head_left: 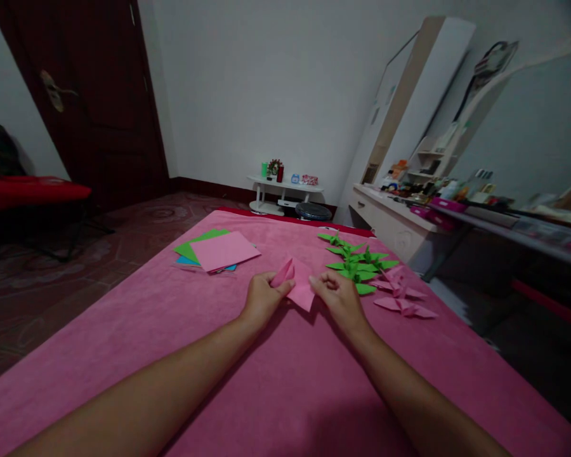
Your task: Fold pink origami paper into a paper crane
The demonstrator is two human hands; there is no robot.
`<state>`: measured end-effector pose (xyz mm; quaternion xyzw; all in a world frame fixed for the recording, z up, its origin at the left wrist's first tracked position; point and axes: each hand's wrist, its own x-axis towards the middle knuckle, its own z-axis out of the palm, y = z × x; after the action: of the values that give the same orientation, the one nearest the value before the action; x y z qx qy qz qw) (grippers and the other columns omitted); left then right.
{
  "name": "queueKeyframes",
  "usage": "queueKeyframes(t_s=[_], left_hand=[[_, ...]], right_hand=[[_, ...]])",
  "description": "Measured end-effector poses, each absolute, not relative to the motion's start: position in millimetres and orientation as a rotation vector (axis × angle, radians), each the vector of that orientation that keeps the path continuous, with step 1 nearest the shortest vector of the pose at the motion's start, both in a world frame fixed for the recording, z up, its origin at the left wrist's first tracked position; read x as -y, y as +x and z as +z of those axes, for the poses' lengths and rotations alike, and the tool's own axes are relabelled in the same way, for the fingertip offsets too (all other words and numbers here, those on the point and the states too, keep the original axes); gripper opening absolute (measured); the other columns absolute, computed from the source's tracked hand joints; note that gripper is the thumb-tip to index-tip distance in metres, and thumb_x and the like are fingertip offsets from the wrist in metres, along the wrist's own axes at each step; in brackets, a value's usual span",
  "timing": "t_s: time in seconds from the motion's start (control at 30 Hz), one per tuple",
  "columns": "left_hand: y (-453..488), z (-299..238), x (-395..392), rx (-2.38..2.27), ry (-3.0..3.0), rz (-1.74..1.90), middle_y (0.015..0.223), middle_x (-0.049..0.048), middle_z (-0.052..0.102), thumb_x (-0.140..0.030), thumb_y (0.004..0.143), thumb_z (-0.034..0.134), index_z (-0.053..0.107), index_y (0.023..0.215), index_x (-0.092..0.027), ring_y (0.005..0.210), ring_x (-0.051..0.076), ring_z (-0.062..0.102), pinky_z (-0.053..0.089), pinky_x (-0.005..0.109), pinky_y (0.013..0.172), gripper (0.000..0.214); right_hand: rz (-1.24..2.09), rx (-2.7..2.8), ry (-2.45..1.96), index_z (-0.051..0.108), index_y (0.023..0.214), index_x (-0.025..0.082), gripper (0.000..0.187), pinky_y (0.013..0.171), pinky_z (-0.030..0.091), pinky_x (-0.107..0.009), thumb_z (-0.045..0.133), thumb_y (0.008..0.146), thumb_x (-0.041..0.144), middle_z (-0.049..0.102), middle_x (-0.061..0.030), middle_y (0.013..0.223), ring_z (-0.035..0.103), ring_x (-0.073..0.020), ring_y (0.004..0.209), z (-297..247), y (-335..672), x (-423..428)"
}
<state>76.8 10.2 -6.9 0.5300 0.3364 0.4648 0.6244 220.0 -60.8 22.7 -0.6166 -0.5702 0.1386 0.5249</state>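
Observation:
A partly folded sheet of pink origami paper (302,293) is held between my two hands, just above the pink cloth (209,355). My left hand (265,296) pinches its left side, where a folded flap stands up. On the opposite side my right hand (337,293) grips the edge between thumb and curled fingers. Several green paper cranes (356,266) lie to the right of my right hand, with pink paper cranes (404,307) beside them, nearer to me. Left of my hands rests a stack of square paper (228,251), pink on top, with green and blue sheets sticking out.
Past the cloth's far edge stands a small white shelf (285,185) with a few small objects, with a dark round stool (313,211) near it. A white dressing table (390,212) crowded with bottles is on the right. A red chair (33,190) is at the left.

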Motion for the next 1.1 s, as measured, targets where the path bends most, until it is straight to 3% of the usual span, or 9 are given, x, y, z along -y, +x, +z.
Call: queueKeyframes(t_s=[0.17, 0.43, 0.6, 0.83, 1.1], left_hand=[[78.9, -2.6, -3.7, -0.647, 0.968, 0.941, 0.071, 0.0068, 0.065, -0.022, 0.062, 0.075, 0.063, 0.078, -0.006, 0.058, 0.013, 0.062, 0.055, 0.024, 0.057, 0.026], [77.9, 0.8, -4.5, -0.703, 0.919, 0.847, 0.080, 0.0136, 0.068, -0.012, 0.061, 0.073, 0.063, 0.083, -0.002, 0.058, 0.015, 0.065, 0.056, 0.023, 0.052, 0.026], [80.3, -0.5, -3.9, -0.736, 0.922, 0.893, 0.074, 0.0129, 0.068, -0.011, 0.062, 0.071, 0.063, 0.080, -0.002, 0.054, 0.015, 0.063, 0.055, 0.024, 0.049, 0.022], [80.8, 2.0, -2.2, -0.798, 0.926, 0.902, 0.071, 0.0105, 0.068, -0.011, 0.063, 0.069, 0.063, 0.080, -0.005, 0.051, 0.016, 0.063, 0.054, 0.025, 0.047, 0.019], [81.9, -3.9, -3.7, -0.785, 0.959, 0.875, 0.070, 0.0098, 0.067, -0.011, 0.060, 0.071, 0.064, 0.079, -0.004, 0.050, 0.015, 0.062, 0.055, 0.026, 0.045, 0.022]], right_hand=[[0.328, 1.281, -1.560, 0.051, 0.062, 0.018, 0.015, 0.046, 0.034, -0.022, 0.062, 0.066, 0.028, 0.050, 0.0039, 0.052, 0.046, -0.0109, 0.047, 18.0, 215.3, 57.0], [0.155, 1.381, -1.619, 0.054, 0.065, 0.017, 0.010, 0.044, 0.034, -0.021, 0.057, 0.070, 0.025, 0.050, 0.0033, 0.053, 0.045, -0.0103, 0.046, 18.4, 213.0, 59.4], [0.067, 1.461, -1.635, 0.057, 0.070, 0.017, 0.004, 0.047, 0.037, -0.021, 0.058, 0.068, 0.020, 0.055, 0.0022, 0.058, 0.050, -0.0106, 0.049, 15.9, 210.6, 58.9], [-0.063, 1.562, -1.646, 0.060, 0.081, 0.018, 0.010, 0.054, 0.040, -0.023, 0.057, 0.072, 0.020, 0.059, 0.0006, 0.062, 0.053, -0.0126, 0.054, 15.2, 208.0, 62.7], [0.292, 1.331, -1.598, 0.061, 0.075, 0.015, 0.011, 0.049, 0.041, -0.023, 0.060, 0.067, 0.023, 0.059, -0.0007, 0.061, 0.053, -0.0129, 0.053, 8.9, 219.1, 52.9]])
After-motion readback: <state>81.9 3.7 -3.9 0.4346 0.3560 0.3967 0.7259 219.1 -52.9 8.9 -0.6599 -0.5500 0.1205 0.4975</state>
